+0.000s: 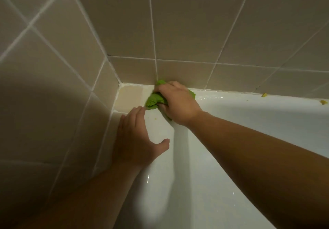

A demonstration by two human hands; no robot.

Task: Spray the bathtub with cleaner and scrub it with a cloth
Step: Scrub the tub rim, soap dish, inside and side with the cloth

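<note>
Bathtub (231, 157) fills the lower right of the head view, a smooth glossy white basin with a rounded inner corner and a flat rim that runs along the tiled wall; small bright glints on the rim and on the inner slope suggest a wet surface, so I judge the spraying already done here, though no spray bottle shows; scrubbing is under way at the far corner, where the cloth (154, 100), a soft crumpled green rag, lies bunched on the rim right against the foot of the wall; the right hand (176, 104) has its grip closed round the cloth, fingers curled over the wad and pressing it down onto the rim; the left hand (137, 137) lies flat with fingers straight and thumb spread, holding nothing, braced on the tub's end rim beside the side wall, its fingertips just short of the cloth; a few yellowish specks (323, 102) sit on the rim well to the right, and a faint one near the cloth, so that stretch looks not yet wiped; how much of the basin itself has been scrubbed I cannot tell; beyond the tub, matte beige tiles (187, 23) with pale grout lines cover both walls, and a cream corner ledge (128, 96) sits where the walls meet, edged with white sealant
</note>
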